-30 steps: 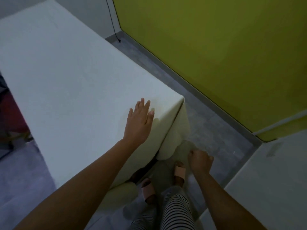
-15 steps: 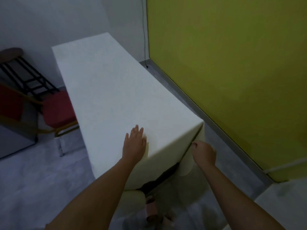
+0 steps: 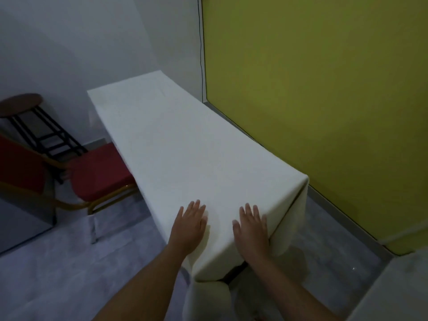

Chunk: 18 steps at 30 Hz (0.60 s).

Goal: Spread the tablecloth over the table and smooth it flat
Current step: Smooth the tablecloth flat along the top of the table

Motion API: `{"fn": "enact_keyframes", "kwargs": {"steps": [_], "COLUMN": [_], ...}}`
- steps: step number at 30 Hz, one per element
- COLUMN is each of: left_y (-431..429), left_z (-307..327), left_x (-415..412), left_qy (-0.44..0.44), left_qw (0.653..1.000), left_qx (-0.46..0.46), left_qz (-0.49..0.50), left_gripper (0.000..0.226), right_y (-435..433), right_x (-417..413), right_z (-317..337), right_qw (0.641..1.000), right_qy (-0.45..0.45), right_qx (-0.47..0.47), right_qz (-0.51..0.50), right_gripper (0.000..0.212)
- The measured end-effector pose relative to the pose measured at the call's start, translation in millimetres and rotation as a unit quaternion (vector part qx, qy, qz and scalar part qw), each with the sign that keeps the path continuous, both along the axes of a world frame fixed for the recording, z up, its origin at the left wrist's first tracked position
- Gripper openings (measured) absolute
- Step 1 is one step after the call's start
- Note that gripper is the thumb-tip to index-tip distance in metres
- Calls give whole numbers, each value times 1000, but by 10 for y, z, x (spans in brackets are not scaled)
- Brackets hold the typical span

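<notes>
Now, at the table's near end:
Tablecloth (image 3: 185,144): cream cloth covers the whole tabletop, hanging over the near edge and both near corners.
Left hand (image 3: 188,224): palm down, fingers spread flat on the cloth by the near edge, gripping nothing.
Right hand (image 3: 251,228): likewise flat and unclenched, just beside the near right corner.
Red chair (image 3: 97,172): tucked at the table's left edge.
Yellow wall (image 3: 312,89): along the right side.

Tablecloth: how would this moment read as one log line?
step: smoothing | left hand: flat on tablecloth | right hand: flat on cloth, near end | cloth: covers table
</notes>
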<state>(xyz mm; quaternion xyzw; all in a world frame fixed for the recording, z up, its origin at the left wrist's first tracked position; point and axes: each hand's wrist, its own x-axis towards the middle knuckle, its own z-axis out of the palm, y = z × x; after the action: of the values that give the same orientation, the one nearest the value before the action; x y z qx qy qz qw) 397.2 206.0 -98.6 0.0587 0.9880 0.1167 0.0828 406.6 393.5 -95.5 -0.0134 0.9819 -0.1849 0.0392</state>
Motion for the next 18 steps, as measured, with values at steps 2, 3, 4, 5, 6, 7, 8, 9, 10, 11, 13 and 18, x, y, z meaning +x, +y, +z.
{"fn": "enact_keyframes", "kwargs": {"steps": [2,3,4,5,6,7,8,9,10,11,13,18], "left_y": [-245,-358,-452,-554,-651,-752,-846,-922,-976,-1012,-1052,-1160], "left_z": [-53,-87,-97,-138,-161,-196,-216,-226,-237,-249,-291,-278], "left_x": [32,47,60,68,79,83,80,69,57,30,-24,-155], "left_qy": [-15,-7,-17,-19,-35,-33,-22,-12,-15,-14,-20,-35], "left_qw": [998,996,994,990,987,986,984,980,978,976,977,973], "left_qx": [-31,-38,-31,-26,-26,-29,-38,-42,-43,-41,-37,-47], "left_qz": [-56,-76,-101,-134,-152,-160,-175,-192,-204,-212,-209,-223], "left_gripper": [78,75,71,70,72,75,78,79,76,69,59,58], "right_y": [-305,-474,-630,-748,-829,-887,-941,-987,-1028,-1079,-1204,-1321], "right_x": [100,148,179,199,204,211,220,236,255,285,336,327], "right_z": [-95,-124,-157,-201,-252,-252,-257,-253,-232,-208,-171,-223], "right_qw": [999,998,997,997,996,994,992,990,989,988,986,983], "right_qy": [-23,-33,-37,-37,-21,-29,-40,-60,-62,-62,-68,-71], "right_qx": [40,55,58,53,56,64,73,77,81,88,96,102], "right_qz": [-4,-13,-26,-45,-65,-83,-98,-103,-106,-108,-115,-137], "right_gripper": [54,54,56,57,56,53,51,51,53,54,57,60]}}
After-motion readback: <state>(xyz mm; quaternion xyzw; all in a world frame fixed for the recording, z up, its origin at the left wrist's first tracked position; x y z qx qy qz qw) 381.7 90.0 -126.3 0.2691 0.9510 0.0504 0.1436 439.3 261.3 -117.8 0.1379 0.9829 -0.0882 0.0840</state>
